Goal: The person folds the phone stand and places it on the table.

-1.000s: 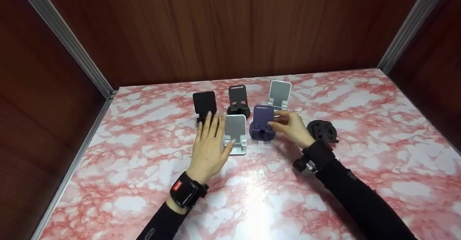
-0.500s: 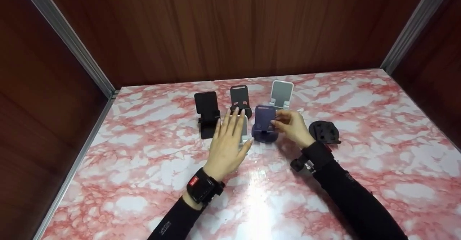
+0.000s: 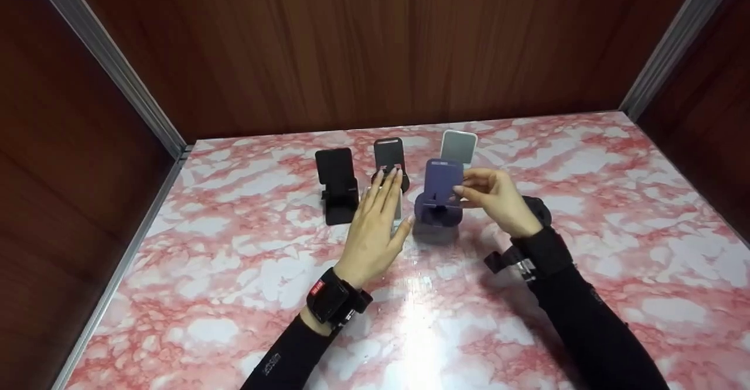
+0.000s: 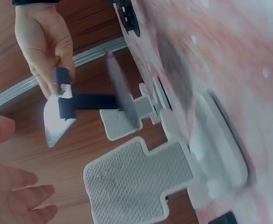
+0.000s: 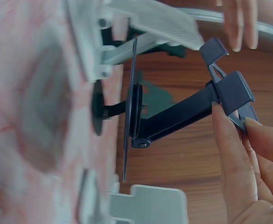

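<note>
My right hand [image 3: 501,201] pinches a purple phone stand [image 3: 443,180] by the right edge of its upright plate. In the right wrist view the round base of this purple phone stand [image 5: 176,114] is clear of the table, with a shadow beneath. My left hand [image 3: 373,235] is held out flat, fingers extended, over a white phone stand with a grey pad [image 4: 134,182] and mostly hides it in the head view. In the left wrist view the left fingers [image 4: 31,193] stand apart from that pad.
Behind the hands stand a black phone stand [image 3: 336,170] at left, another black one with a round base [image 3: 389,154], and a second white one [image 3: 459,146]. A folded black stand [image 3: 537,208] lies behind the right wrist. Wooden panels [image 3: 381,44] enclose the marbled table [image 3: 205,273].
The left hand has moved right from beside the left black stand to over the front white stand. The purple phone stand has risen off the table and shifted slightly right with the right hand.
</note>
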Demonstrator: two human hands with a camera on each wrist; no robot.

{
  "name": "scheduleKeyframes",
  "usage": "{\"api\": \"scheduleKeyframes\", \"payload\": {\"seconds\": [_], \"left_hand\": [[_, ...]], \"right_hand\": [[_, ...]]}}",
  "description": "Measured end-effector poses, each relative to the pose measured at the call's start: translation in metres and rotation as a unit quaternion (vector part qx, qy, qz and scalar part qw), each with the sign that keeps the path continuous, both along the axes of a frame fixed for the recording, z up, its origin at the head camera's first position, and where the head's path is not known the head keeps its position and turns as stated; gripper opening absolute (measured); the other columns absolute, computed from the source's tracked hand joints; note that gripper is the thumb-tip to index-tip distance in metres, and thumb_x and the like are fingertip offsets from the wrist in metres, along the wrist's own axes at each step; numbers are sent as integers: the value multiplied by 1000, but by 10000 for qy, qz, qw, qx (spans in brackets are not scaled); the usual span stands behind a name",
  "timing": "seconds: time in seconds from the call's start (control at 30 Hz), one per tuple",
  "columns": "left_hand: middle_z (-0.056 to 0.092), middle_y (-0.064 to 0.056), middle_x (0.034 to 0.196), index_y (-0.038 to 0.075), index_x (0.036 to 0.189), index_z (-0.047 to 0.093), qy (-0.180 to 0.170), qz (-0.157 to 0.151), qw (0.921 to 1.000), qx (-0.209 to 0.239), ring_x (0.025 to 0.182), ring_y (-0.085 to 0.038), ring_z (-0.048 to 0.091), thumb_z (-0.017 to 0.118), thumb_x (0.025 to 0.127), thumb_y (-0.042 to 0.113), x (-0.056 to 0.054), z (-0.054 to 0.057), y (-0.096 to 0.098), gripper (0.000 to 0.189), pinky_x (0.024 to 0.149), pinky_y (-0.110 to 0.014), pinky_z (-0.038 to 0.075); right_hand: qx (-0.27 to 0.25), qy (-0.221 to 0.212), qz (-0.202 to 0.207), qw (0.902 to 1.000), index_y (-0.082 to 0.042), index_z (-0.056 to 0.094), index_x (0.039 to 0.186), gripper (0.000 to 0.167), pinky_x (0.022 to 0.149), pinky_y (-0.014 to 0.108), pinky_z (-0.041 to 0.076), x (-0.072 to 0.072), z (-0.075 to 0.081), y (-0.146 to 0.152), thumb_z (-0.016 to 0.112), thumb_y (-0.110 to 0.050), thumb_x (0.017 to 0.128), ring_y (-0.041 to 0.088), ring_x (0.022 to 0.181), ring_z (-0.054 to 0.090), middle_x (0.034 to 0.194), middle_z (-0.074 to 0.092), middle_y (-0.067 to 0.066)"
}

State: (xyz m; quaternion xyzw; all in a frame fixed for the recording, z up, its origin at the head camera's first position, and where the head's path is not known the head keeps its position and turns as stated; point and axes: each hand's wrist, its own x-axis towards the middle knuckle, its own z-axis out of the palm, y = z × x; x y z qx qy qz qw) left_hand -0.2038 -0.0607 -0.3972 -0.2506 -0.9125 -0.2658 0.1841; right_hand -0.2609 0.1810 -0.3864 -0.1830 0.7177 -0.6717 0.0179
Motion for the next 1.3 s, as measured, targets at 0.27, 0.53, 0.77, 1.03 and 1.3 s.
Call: {"api": "scheduleKeyframes", "payload": {"seconds": [0.27,0.53,0.77,1.03,1.3], "left_hand": [[20,-14,158,5,155,16,-625,-646,9845,1507,145,-25,19,52,101,19,-4,-2,-1,67,117,-40,18],[26,-17,156,7,156,7,-1938,-1318,9224,3071,141,-24,29,54,100,11,-4,1,-1,73,114,-34,26],[30,-27,150,2,154,13,-2668,-1266,8801,3718,133,-33,40,55,99,8,-7,-1,-1,70,105,-34,40],[49,-30,135,-10,148,24,-3125,-1523,7997,4896,111,-31,62,50,95,-11,-13,-5,0,59,88,-33,53],[57,-29,126,-10,144,34,-2987,-1082,8181,4793,99,-27,66,54,91,-14,-11,-3,-1,57,79,-32,57]], "right_hand": [[-394,222,127,9989,16,60,113,24,75,40,58,15,22,1,62,7,91,21,79,70,89,71,13],[-456,421,237,9978,13,62,114,25,76,43,57,27,33,-3,63,5,91,24,81,70,92,70,19],[-361,576,285,9973,13,63,116,26,77,41,57,29,33,-8,64,6,90,23,81,70,93,71,19],[-433,664,591,9951,14,64,115,26,78,40,57,31,31,-13,64,6,90,23,85,70,99,70,21],[-600,595,140,9963,16,62,98,14,69,38,59,34,29,-21,64,5,90,17,71,67,81,68,14]]}}
